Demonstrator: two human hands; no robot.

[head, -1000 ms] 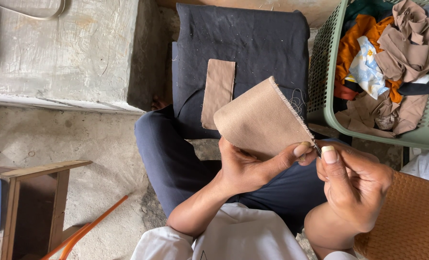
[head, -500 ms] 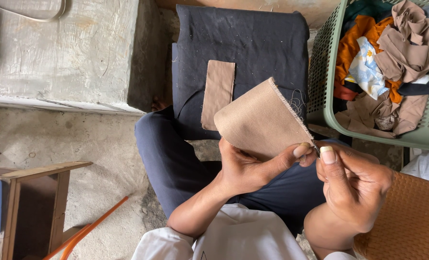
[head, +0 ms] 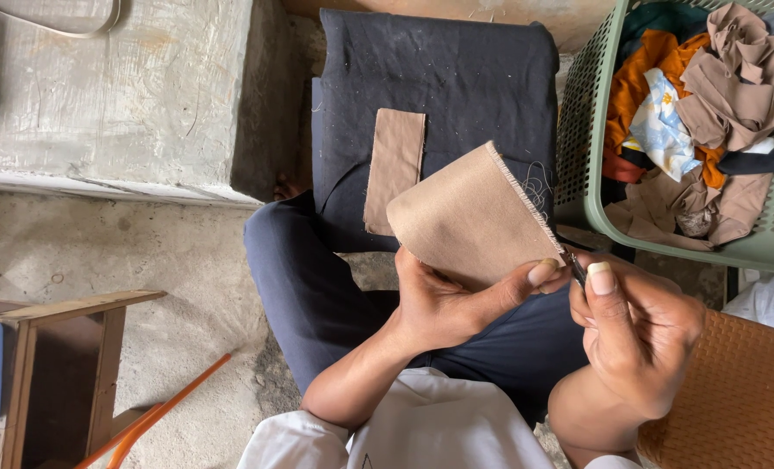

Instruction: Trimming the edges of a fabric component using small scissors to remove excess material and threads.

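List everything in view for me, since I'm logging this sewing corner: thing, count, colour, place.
folded tan cloth piece: one, tan, frayed edge, held over lap
small dark tool: one, dark, at the cloth's corner
narrow tan fabric strip: one, tan, on dark cloth
dark cloth-covered seat: one, navy-black, ahead of knees
green plastic basket: one, green, right
mixed fabric scraps: many, tan, orange, blue-white, inside basket
concrete step: one, grey, left
wooden stool: one, brown, lower left
orange rod: one, orange, floor
left hand: grips cloth
right hand: pinches tool

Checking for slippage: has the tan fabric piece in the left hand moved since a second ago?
No. The tan fabric piece sits in the same place against the dark cloth behind it, with the left hand pinching its lower edge as before.
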